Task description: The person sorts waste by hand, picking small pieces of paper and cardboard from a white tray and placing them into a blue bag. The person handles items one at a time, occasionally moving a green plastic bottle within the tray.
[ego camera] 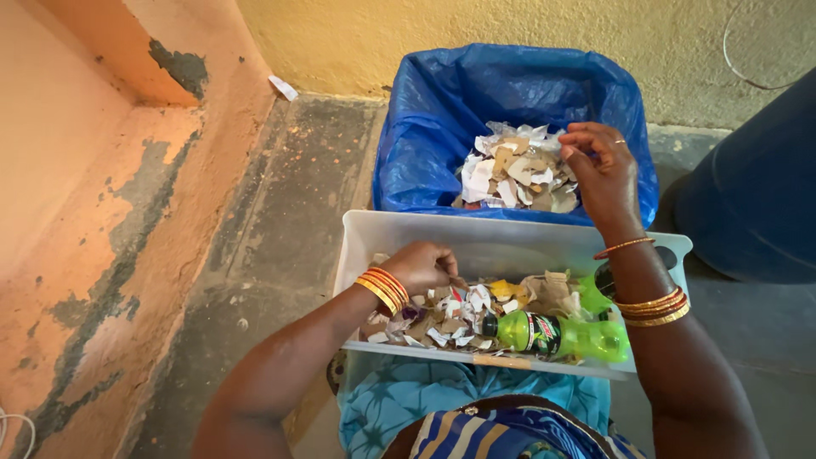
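Observation:
My left hand reaches down into a white plastic tub and its fingers are closed among torn paper scraps lying in it. A green plastic bottle with a black cap lies on its side in the tub, to the right of the scraps. My right hand hovers over a bin lined with a blue plastic bag, fingers pinched together above a heap of paper and cardboard pieces. Whether a scrap sits between those fingers I cannot tell. Both wrists wear gold and red bangles.
The tub rests on my lap over blue patterned cloth. The blue-lined bin stands against a yellow wall. A peeling orange wall runs along the left beside the grey concrete floor. A dark blue shape stands at right.

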